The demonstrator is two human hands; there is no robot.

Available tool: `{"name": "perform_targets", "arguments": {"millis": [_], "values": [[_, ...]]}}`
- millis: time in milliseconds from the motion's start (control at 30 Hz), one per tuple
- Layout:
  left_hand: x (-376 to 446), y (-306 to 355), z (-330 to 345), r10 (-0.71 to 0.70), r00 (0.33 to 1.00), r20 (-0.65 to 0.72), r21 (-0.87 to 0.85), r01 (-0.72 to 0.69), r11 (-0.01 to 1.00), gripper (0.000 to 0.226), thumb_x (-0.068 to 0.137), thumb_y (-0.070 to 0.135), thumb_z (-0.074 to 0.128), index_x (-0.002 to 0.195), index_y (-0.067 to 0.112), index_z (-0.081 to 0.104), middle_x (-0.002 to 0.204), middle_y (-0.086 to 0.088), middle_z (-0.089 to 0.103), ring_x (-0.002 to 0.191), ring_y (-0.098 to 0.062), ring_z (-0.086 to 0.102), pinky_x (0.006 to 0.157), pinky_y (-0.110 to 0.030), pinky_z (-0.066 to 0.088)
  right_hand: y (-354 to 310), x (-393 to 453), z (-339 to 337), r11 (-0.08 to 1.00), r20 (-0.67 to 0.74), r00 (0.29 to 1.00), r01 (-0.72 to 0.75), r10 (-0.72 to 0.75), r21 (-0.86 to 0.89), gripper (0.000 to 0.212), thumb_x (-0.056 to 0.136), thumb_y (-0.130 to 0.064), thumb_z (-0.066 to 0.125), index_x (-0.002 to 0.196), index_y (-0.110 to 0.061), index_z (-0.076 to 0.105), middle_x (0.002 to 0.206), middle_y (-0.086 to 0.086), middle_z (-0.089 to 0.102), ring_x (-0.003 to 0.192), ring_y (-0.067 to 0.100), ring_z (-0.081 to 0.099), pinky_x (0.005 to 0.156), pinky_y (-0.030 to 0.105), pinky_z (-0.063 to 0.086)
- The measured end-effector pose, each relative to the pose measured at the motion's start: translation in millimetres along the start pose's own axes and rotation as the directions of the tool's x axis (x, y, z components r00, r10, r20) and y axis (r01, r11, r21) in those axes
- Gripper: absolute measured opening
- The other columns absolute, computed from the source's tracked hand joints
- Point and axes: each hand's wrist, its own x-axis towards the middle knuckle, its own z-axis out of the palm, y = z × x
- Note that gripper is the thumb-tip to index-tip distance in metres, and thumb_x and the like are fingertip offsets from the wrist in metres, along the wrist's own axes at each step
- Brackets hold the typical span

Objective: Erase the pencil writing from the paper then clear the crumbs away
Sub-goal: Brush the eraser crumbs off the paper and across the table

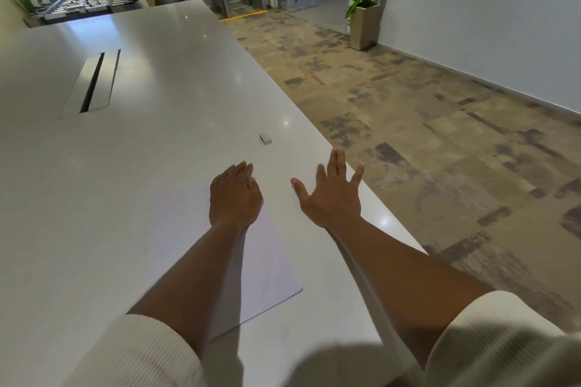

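2 bare hands worked over the white counter (132, 166). The left hand (235, 196) rested on the far corner of the paper (257, 261), its fingers bent loosely and holding nothing. The right hand (333, 195) hovered at or lay flat on the counter beside the sheet, fingers spread and straight; contact could not be confirmed. The eraser (265, 138) lay alone on the counter, beyond both hands and apart from the paper. Pencil marks were too faint to judge. The step in hand appeared to be fetching the eraser. Recommended procedure: keep the left hand pressing the sheet so it cannot slide, reach with the right hand, and pinch the eraser by its long sides for firm rubbing control.
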Motion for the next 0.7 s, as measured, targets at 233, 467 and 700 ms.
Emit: {"name": "perform_targets", "arguments": {"millis": [233, 467, 700], "values": [[-0.5, -0.1, -0.6, 0.006, 1.000, -0.011, 0.005, -0.006, 1.000, 0.047, 0.108, 0.022, 0.036, 0.153, 0.015, 0.049, 0.161, -0.004, 0.042, 0.152, -0.020, 0.033, 0.126, -0.037, 0.018, -1.1, 0.4, -0.3, 0.999, 0.012, 0.999, 0.035, -0.035, 0.000, 0.086, 0.089, -0.073, 0.000, 0.154, -0.021, 0.023, 0.161, 0.018, -0.013, 0.146, 0.025, -0.029, 0.113, 0.065, -0.011], [-1.5, -0.4, -0.7, 0.005, 1.000, -0.011, 0.005, -0.005, 1.000, 0.047, 0.108, 0.022, 0.035, 0.153, 0.016, 0.049, 0.162, -0.003, 0.042, 0.152, -0.019, 0.032, 0.126, -0.037, 0.017, -2.9, -3.7, -2.5, 0.999, -0.060, 0.997, -0.044, 0.044, 0.003, 0.089, 0.090, -0.071, 0.008, 0.134, -0.006, 0.050, 0.162, 0.018, 0.001, 0.149, 0.024, -0.019, 0.115, 0.063, -0.009], [-0.3, -0.4, 0.2, 0.008, 1.000, -0.010, 0.007, -0.008, 1.000, 0.047, 0.108, 0.022, 0.035, 0.153, 0.015, 0.049, 0.162, -0.003, 0.042, 0.152, -0.019, 0.032, 0.126, -0.037, 0.018, -0.2, -1.7, -1.8, 0.999, 0.006, 0.999, 0.035, -0.035, 0.011, 0.081, 0.091, -0.070, 0.004, 0.149, -0.021, 0.034, 0.162, 0.018, -0.008, 0.147, 0.025, -0.026, 0.114, 0.065, -0.008]]}}
